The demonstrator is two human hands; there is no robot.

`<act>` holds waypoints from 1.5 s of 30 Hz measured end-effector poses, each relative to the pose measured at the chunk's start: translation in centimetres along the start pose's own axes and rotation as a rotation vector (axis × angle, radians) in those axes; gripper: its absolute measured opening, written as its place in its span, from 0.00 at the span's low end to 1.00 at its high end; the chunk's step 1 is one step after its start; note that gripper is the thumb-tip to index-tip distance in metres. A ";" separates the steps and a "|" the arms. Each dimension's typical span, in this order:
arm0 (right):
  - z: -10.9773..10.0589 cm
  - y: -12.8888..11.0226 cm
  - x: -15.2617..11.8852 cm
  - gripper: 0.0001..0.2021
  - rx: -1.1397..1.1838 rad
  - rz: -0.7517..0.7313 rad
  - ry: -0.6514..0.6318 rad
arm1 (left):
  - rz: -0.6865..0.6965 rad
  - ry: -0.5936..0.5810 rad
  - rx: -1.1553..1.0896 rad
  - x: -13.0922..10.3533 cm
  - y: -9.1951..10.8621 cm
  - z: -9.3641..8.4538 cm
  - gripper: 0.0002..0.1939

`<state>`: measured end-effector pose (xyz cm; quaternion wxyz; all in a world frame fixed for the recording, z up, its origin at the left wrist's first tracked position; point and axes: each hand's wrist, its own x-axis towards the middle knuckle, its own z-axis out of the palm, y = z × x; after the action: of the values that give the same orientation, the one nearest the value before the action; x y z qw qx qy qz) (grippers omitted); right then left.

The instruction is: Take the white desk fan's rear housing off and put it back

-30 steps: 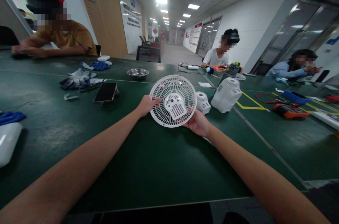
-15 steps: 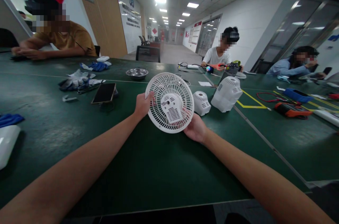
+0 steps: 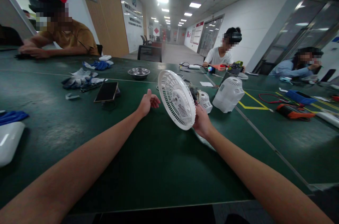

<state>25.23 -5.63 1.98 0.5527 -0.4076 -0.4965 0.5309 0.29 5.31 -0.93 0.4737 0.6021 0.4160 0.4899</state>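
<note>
A round white fan grille (image 3: 177, 100) is held up over the green table, turned partly side-on. A bare metal shaft sticks out of its centre, and motor parts with wires show behind it. My right hand (image 3: 202, 121) grips it from behind at its right side; some of those fingers are hidden. Just left of the grille, my left hand (image 3: 148, 103) holds nothing, thumb up and fingers loosely curled but apart, not touching it. Behind the grille stand a small white vented housing (image 3: 205, 102) and a larger white plastic housing (image 3: 229, 95).
On the green table (image 3: 148, 167) lie a phone (image 3: 106, 92), a metal bowl (image 3: 138, 72), gloves (image 3: 82, 78) and an orange multimeter (image 3: 295, 112). A white casing (image 3: 10, 143) sits at the left edge. Several people sit around the table, one handling a device (image 3: 234, 68).
My left hand has let go of the grille's left rim and moved slightly away. The grille has turned from facing me to nearly side-on, still in my right hand.
</note>
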 end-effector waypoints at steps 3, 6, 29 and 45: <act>-0.9 -0.3 0.7 0.18 -0.018 -0.116 0.091 | -0.081 -0.127 -0.151 0.2 0.3 -0.4 0.49; -1.8 -0.7 1.0 0.24 -0.151 -0.145 0.103 | -0.154 -0.217 -0.338 0.1 0.6 -0.8 0.52; -5.5 -1.5 2.0 0.27 -1.025 -0.609 0.029 | -0.591 -0.317 -0.570 0.6 0.1 -0.6 0.13; -11.3 1.1 5.5 0.49 -1.100 -0.143 0.331 | -0.590 -0.268 -0.569 0.8 -0.2 -0.4 0.12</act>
<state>35.83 0.77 -0.43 0.3644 -0.6779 -0.6327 0.0854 0.03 6.21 -0.89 0.7904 0.3611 0.3537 0.3461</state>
